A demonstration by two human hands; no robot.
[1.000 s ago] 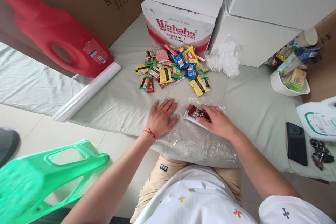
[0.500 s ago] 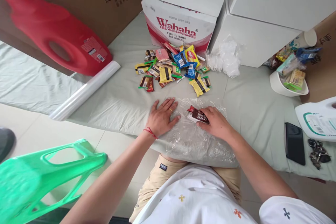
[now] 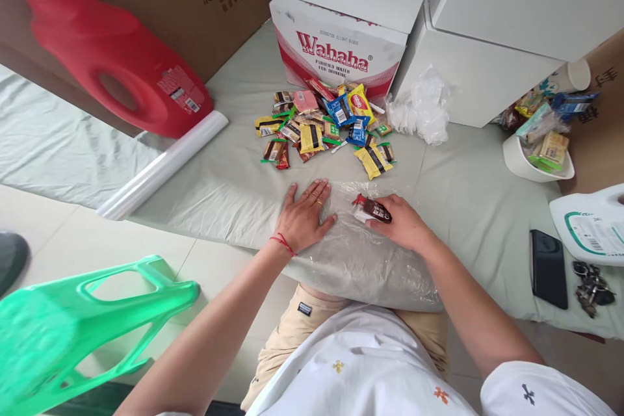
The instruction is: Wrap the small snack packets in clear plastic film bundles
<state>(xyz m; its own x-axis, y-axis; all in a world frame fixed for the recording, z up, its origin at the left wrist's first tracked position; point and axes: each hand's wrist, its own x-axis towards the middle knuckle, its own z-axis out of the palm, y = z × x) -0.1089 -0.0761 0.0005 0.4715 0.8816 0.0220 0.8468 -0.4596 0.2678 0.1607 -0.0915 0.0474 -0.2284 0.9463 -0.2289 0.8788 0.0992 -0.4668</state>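
Observation:
My left hand point(image 3: 305, 216) lies flat with spread fingers on the left part of a clear plastic sheet point(image 3: 351, 266), which is spread over the cloth-covered surface. In my right hand point(image 3: 400, 221) is a small wrapped snack point(image 3: 374, 209), brown and white with a red end, gripped between thumb and fingers low over the sheet. Beyond both hands sits a pile of wrapped snacks point(image 3: 312, 138) in yellow, blue, green and red packaging. A crumpled heap of clear plastic point(image 3: 423, 107) is to the right of that pile.
A Wahaha carton point(image 3: 336, 58) stands behind the pile. On the left are a red jug point(image 3: 121, 71), a plastic film roll point(image 3: 166, 166) and a green stool point(image 3: 97, 318). To the right are a white bowl point(image 3: 529, 159), a phone point(image 3: 548, 268), keys point(image 3: 592, 289) and a white bottle point(image 3: 592, 224).
My right hand has turned the snack slightly over the sheet, so its brown face shows at another angle. My left hand stays flat. The whole view has shifted a little.

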